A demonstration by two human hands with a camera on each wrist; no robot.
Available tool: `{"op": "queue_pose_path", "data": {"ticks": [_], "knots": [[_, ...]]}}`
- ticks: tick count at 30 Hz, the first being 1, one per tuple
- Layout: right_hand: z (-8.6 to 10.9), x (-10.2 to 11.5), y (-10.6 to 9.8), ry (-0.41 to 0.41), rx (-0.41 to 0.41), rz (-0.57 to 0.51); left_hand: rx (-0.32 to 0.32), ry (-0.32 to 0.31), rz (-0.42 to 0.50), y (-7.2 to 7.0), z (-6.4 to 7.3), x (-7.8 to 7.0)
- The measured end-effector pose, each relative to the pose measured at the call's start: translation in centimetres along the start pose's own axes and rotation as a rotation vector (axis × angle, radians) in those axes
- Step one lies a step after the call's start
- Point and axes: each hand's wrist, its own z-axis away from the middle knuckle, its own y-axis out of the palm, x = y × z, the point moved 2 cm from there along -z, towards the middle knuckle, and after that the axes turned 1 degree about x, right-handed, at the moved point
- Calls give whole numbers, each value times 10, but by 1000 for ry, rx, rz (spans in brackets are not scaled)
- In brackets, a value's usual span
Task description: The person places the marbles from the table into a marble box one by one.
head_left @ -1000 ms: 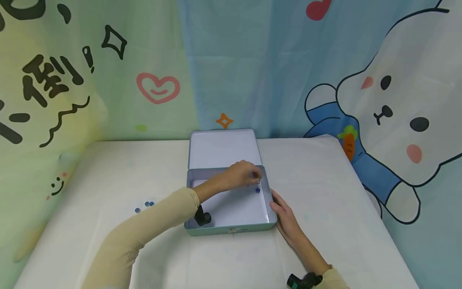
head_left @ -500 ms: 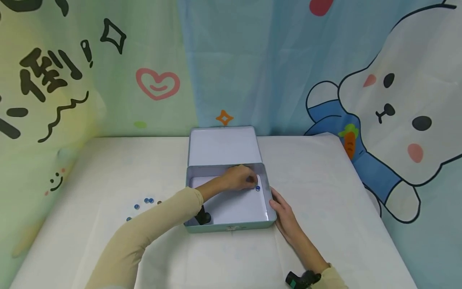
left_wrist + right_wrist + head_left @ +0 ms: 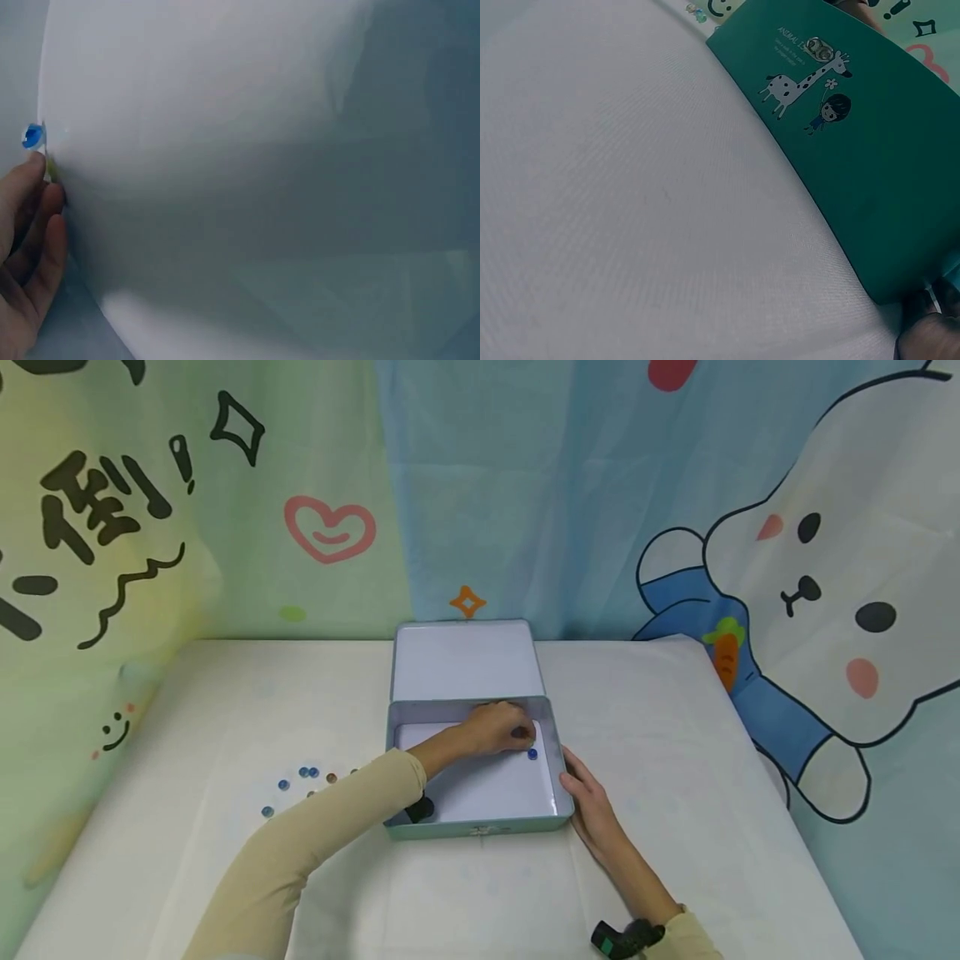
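Left hand [image 3: 498,729], on a beige-sleeved forearm stretched across the near wall, reaching into the open tin box [image 3: 558,777] with fingers curled loosely toward a blue glass bead [image 3: 532,754] just beside the fingertips on the box floor near the right wall; from the wrist view, fingertip at the bead's edge, grip on it impossible to tell. Right hand [image 3: 588,802] laid flat on the table [image 3: 675,752] with straight fingers against the box's right outer wall, holding nothing. Box rectangular, thin smooth metal, pale glossy interior, teal printed outside with giraffe motif, hinged lid [image 3: 465,660] lying open behind; small round glossy beads [image 3: 303,778] scattered on the matte white tablecloth, well apart to the left.
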Motion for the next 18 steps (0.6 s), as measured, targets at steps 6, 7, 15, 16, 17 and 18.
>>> {"op": "queue_pose_path", "data": {"ticks": [6, 7, 15, 16, 17, 18], "knots": [[0, -2, 0, -11, 10, -8, 4, 44, -68, -1, 0, -1], [0, -3, 0, -8, 8, -8, 2, 54, -86, -3, 1, -2], [-3, -3, -1, 8, -6, 22, -45, 36, -71, -81, 41, -23], [-4, -3, -1, 10, -6, 28, -72, 27, -49, -95, 51, -24], [-4, -3, -1, 11, -8, 31, -108, 20, -24, -108, 64, -23], [-4, -2, -2, 10, -10, 34, -145, 3, 0, -119, 77, -21]]}}
